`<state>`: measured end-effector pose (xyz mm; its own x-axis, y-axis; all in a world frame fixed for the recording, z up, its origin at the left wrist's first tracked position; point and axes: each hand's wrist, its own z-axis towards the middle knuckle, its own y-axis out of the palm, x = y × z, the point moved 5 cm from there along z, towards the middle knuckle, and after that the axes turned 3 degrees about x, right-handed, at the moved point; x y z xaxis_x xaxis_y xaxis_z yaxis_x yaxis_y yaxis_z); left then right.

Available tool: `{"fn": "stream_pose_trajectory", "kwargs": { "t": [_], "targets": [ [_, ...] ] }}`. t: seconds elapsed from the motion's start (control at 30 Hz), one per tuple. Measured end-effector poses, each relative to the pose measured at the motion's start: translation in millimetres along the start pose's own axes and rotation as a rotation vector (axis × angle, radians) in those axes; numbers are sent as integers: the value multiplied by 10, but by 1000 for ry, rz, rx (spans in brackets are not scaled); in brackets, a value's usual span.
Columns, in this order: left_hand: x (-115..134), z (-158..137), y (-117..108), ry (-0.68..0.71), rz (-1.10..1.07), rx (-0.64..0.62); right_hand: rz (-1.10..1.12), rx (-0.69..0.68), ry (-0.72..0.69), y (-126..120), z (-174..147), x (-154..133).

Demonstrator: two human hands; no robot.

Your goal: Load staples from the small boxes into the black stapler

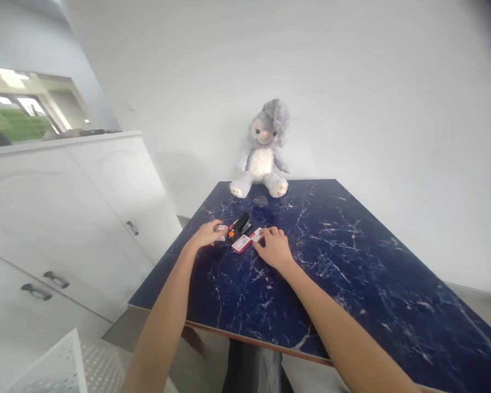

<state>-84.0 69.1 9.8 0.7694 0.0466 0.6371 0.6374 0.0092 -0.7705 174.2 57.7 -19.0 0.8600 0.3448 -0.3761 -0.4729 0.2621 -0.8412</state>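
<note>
A black stapler (240, 222) with an orange part at its near end lies on the dark blue marbled table (335, 262). Left of it, my left hand (205, 234) has its fingers closed around a small white box (221, 233) with red on it. On the other side, my right hand (275, 248) grips a small red-and-white box (257, 234) between thumb and fingers, which partly cover it. Another small red-and-white box (241, 243) lies flat between the stapler and my right hand, its corner close to the held box; I cannot tell whether they touch.
A grey plush rabbit (262, 153) sits at the table's far edge against the white wall. White cabinets (65, 207) with dark handles stand to the left. A white perforated basket (65, 365) is on the floor at lower left.
</note>
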Motion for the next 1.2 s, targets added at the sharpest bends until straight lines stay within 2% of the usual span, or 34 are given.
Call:
{"fn": "stream_pose_trajectory", "kwargs": {
  "t": [0.13,0.17,0.3,0.33,0.4,0.5,0.63,0.77,0.8,0.83,0.87,0.9,1.0,1.1,1.2],
  "targets": [
    [-43,19,-20,-5,124,-22,11,4,-35,-3,-7,-29],
    [-28,34,-18,25,174,17,10,5,-34,-1,-8,-31],
    [230,30,22,283,223,405,9,3,-20,12,-16,-32],
    [310,22,86,357,195,410,8,6,-18,14,-16,-32],
    [438,20,245,455,169,280,7,14,-16,12,-8,-26],
    [544,2,378,500,170,83,28,13,-54,-26,16,-3],
    [684,-98,448,542,160,11,171,-116,-242,-180,-17,102],
    [1034,-331,729,669,154,-36,361,-303,-307,-483,-163,520],
    [1144,-389,819,706,141,-58,432,-357,-273,-558,-195,676],
    [1254,-437,908,747,123,-90,502,-349,-200,-647,-205,855],
    [1357,-471,985,794,107,-120,568,-278,-105,-746,-197,1045],
    [1443,-485,1042,835,95,-132,641,-194,-12,-832,-186,1221],
    [1542,-411,1082,859,83,-50,820,-200,59,-908,-159,1462],
    [1428,-301,1030,759,63,46,865,-292,34,-894,-132,1427],
    [1288,-298,993,698,59,52,828,-417,-6,-873,-154,1305]
  ]
}}
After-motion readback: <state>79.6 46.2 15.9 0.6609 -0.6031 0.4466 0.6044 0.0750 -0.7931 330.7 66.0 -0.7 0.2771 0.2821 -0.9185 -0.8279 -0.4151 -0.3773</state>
